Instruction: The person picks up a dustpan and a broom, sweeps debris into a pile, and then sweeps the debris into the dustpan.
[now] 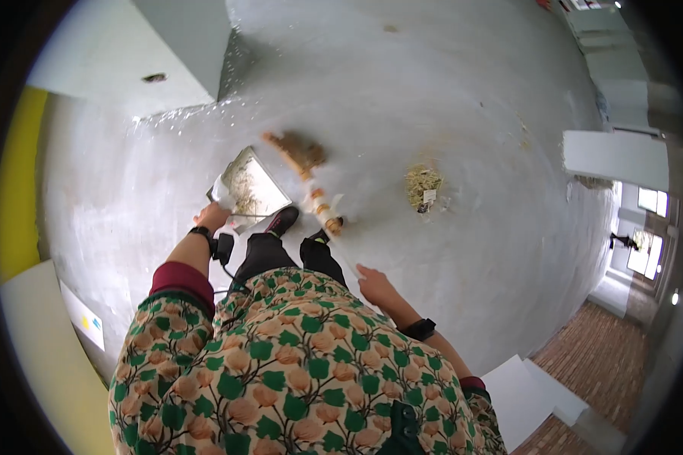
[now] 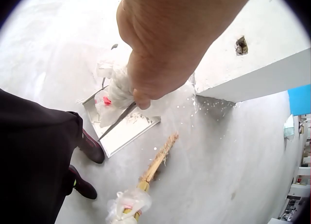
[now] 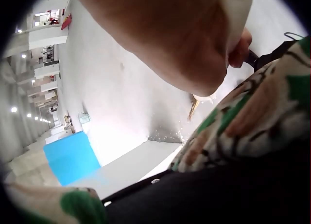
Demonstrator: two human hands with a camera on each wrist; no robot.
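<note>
My left hand (image 1: 212,217) grips the dustpan's thin metal handle (image 2: 118,121), with crumpled white plastic (image 2: 119,88) bunched beside the fingers. The white dustpan (image 1: 272,189) lies on the floor in front of the left shoe, and bits of debris show in it. In my right hand (image 1: 377,287) is the pale handle (image 1: 349,260) of a broom. The broom's straw head (image 1: 303,152), blurred in the head view, is on the floor just right of the dustpan. Plastic film (image 2: 129,204) is wrapped around the broom where head meets handle. My arm hides most of the right fingers in the right wrist view.
A small heap of straw-like litter (image 1: 423,186) lies on the grey floor to the right. White specks (image 1: 237,64) scatter along the base of a pale pillar (image 1: 182,45). Both shoes (image 1: 282,221) stand close to the dustpan. A yellow panel (image 1: 21,182) is at far left.
</note>
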